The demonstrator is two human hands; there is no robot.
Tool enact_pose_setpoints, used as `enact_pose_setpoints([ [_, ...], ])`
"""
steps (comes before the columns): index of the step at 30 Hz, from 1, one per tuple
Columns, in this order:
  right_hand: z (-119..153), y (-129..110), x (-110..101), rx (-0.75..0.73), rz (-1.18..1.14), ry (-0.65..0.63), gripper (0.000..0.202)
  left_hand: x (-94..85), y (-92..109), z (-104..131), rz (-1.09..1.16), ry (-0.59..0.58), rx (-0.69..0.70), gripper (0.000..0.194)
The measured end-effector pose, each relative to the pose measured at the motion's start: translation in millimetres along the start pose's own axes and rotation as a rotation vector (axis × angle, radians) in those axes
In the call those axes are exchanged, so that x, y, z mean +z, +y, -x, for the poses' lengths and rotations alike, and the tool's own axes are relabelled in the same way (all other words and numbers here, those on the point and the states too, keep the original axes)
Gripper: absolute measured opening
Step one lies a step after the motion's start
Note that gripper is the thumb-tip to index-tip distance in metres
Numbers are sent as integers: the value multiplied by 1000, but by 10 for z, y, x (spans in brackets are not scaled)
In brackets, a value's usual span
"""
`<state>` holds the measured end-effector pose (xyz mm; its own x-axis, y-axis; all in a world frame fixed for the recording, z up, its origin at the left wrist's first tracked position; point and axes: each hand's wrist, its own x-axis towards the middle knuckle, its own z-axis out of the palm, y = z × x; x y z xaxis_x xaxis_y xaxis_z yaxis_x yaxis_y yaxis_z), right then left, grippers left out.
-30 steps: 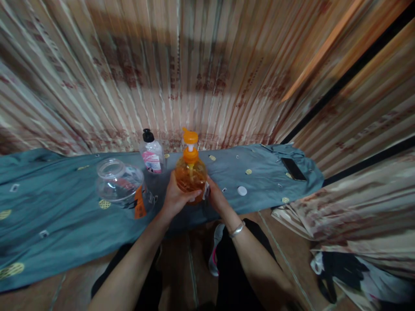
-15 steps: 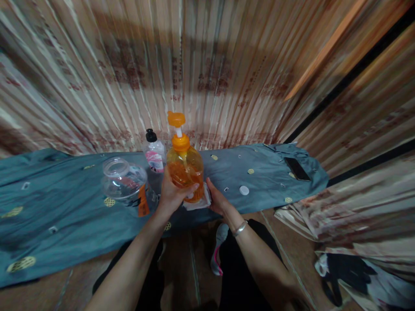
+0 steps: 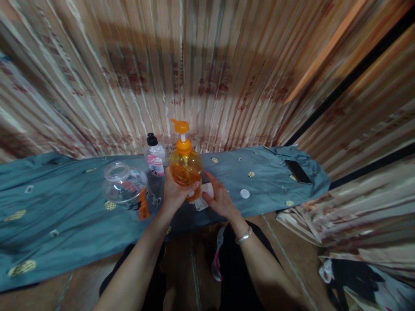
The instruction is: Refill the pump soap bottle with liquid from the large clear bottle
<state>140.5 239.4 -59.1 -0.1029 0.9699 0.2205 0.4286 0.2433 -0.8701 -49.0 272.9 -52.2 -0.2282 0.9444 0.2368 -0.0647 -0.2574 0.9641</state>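
An orange pump bottle, part full of amber liquid, stands upright in front of me. My left hand is wrapped round its lower left side, the thumb across the front. At the bottle's lower right is a piece of white tissue. My right hand is beside the tissue, index finger stretched toward the bottle and thumb apart; its other fingers are partly hidden. Left of the bottle are a smaller clear bottle with a black cap and pink label and a wide clear plastic jar, its mouth uncovered.
A teal patterned cloth covers the long narrow surface. On its right part lie a white round lid and a black phone. A pleated curtain hangs behind. Dark clothing or a bag lies at lower right.
The pump bottle sits slightly lower in view, still in my left hand. My right hand has opened away from the bottle's base, and more of the tissue shows flat.
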Motion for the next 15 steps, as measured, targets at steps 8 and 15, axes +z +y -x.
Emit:
enact_pose_setpoints([
  [8,-127,-90,322,-25,101,158,101,317,-185,-36,-54,-3,14,92],
  [15,-510,-81,139,-21,49,160,90,498,-296,-213,-89,0,19,91],
])
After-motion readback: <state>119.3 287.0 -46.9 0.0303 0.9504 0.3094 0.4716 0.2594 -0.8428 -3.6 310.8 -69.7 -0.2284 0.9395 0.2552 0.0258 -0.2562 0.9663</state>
